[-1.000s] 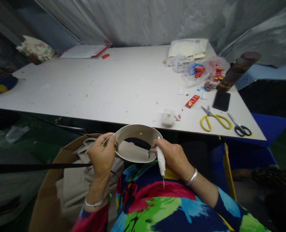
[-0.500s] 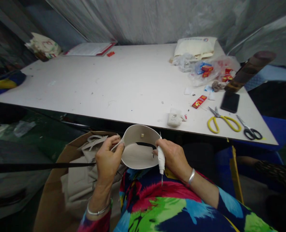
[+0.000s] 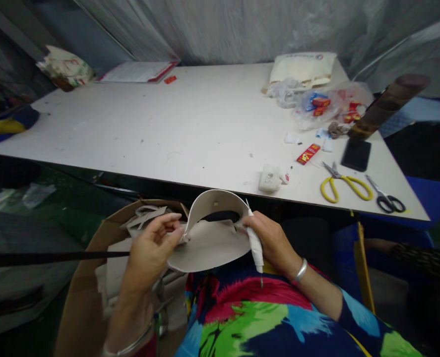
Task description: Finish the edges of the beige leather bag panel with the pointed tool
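Observation:
A beige leather piece (image 3: 212, 240), curved up like a band at its far side, is held over my lap below the table edge. My left hand (image 3: 151, 250) pinches its left edge between thumb and fingers. My right hand (image 3: 270, 238) grips its right edge and also holds a white pen-like tool (image 3: 256, 248) pointing down toward my lap. A cardboard box (image 3: 82, 297) with several more beige pieces (image 3: 119, 270) sits under my left hand.
A white table (image 3: 190, 129) lies ahead. On its right side are yellow scissors (image 3: 344, 186), black scissors (image 3: 387, 201), a black phone (image 3: 355, 153), a small red packet (image 3: 308, 153), a white lump (image 3: 270, 178) and plastic bags (image 3: 324, 106). A black strap (image 3: 48, 258) crosses at left.
The leather piece has tilted and flattened toward my lap. My left hand slid lower and left along its edge. My right hand stayed on the right edge with the tool.

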Tool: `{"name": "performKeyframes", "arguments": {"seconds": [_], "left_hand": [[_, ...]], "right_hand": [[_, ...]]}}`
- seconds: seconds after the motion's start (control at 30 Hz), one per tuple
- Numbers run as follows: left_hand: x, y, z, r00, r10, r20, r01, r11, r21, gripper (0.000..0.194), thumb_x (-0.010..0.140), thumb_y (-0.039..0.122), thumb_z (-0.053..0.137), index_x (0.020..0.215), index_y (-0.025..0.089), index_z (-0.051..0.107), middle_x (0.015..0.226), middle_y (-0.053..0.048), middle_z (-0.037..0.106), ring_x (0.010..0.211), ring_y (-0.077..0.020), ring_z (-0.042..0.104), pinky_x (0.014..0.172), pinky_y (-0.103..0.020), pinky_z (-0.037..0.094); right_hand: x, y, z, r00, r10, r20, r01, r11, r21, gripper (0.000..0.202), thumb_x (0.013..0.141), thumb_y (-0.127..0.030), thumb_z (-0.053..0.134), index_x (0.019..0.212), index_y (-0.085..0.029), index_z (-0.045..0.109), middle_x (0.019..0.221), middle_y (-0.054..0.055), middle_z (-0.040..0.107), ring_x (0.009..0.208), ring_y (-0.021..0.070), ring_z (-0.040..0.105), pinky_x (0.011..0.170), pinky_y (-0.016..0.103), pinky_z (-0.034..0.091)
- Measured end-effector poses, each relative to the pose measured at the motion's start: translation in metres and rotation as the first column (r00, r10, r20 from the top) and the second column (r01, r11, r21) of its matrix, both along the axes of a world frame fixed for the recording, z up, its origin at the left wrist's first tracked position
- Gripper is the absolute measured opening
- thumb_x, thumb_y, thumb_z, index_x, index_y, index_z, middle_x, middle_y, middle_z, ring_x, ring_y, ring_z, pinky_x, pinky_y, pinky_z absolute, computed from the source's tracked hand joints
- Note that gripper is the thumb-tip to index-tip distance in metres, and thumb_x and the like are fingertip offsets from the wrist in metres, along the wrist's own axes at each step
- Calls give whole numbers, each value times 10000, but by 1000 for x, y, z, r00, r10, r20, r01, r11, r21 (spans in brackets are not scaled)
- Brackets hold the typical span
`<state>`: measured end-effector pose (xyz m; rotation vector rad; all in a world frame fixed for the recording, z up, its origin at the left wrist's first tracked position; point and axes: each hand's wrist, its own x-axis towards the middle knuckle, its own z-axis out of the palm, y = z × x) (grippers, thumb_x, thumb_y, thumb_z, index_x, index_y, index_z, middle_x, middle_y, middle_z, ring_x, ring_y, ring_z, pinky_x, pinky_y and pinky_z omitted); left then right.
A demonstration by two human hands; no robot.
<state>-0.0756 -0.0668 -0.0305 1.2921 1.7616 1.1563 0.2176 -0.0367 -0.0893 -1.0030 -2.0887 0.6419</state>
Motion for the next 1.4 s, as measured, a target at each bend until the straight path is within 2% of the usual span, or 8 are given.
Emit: {"name": "performKeyframes", "arguments": {"seconds": [0.17, 0.3, 0.4, 0.5, 0.6, 0.7, 1.2, 1.4], "left_hand": [[-11, 1, 25, 993, 116, -10, -109, 954, 279, 157, 831, 304, 805, 962, 219, 792, 895, -22, 747, 755, -172, 681, 710, -277, 581], [0, 28, 54, 998, -54, -33, 63, 907, 417, 110, 842, 211, 777, 950, 220, 795, 925, -18, 744, 839, -173, 685, 799, -280, 572], [19, 61, 71, 925, -365, -103, 378, 874, 306, 203, 813, 276, 793, 1010, 228, 806, 1031, -64, 774, 977, -233, 723, 913, -345, 600], [43, 92, 75, 720, -679, -146, 691, 721, 56, 350, 775, 356, 800, 1108, 248, 811, 1160, -89, 784, 1137, -291, 716, 1080, -424, 546], [65, 111, 65, 519, -847, -114, 842, 529, -101, 420, 768, 384, 815, 1176, 283, 799, 1235, -69, 773, 1195, -298, 702, 1120, -428, 510], [76, 116, 49, 448, -884, -130, 866, 466, -185, 374, 801, 347, 782, 1172, 305, 798, 1216, -55, 780, 1172, -294, 709, 1088, -413, 520], [100, 87, 1, 741, -664, -100, 664, 747, -41, 136, 826, 264, 707, 922, 227, 797, 946, -45, 787, 932, -235, 722, 898, -358, 542], [61, 96, 4, 875, -464, 139, 478, 874, -88, 140, 737, 324, 799, 726, 196, 742, 690, -44, 709, 636, -203, 649, 607, -305, 521]], "right_hand": [[-1, 1, 6, 927, 19, -374, -31, 999, -25, 192, 999, -112, 596, 1076, -279, 537, 1025, 8, 587, 871, 148, 599, 782, 284, 507], [-9, 2, 22, 866, 74, -494, -77, 997, 15, 305, 980, -106, 634, 1150, -323, 503, 1158, 22, 592, 1035, 172, 636, 887, 338, 558], [-16, 6, 29, 856, 119, -503, -102, 993, 62, 363, 968, -125, 668, 1195, -347, 491, 1212, 35, 580, 1096, 188, 638, 905, 357, 570], [-19, 11, 30, 848, 112, -519, -95, 994, 60, 362, 959, -136, 698, 1188, -342, 508, 1230, 35, 569, 1090, 185, 641, 905, 349, 570], [-18, 16, 28, 851, 23, -525, -18, 1000, 15, 318, 951, -137, 715, 1147, -307, 531, 1205, 35, 572, 1092, 185, 635, 940, 351, 550], [-14, 19, 24, 869, -109, -484, 107, 994, -32, 259, 946, -142, 713, 1097, -275, 550, 1157, 39, 600, 1109, 197, 629, 969, 358, 523], [-15, 21, 8, 843, -236, -483, 235, 970, -63, 156, 963, -189, 669, 1062, -255, 567, 1058, 32, 633, 951, 185, 666, 879, 351, 556], [7, 17, 4, 751, -313, -582, 263, 950, -170, 257, 958, -310, 734, 1136, -250, 559, 1161, 67, 661, 958, 183, 711, 899, 359, 601]]}}
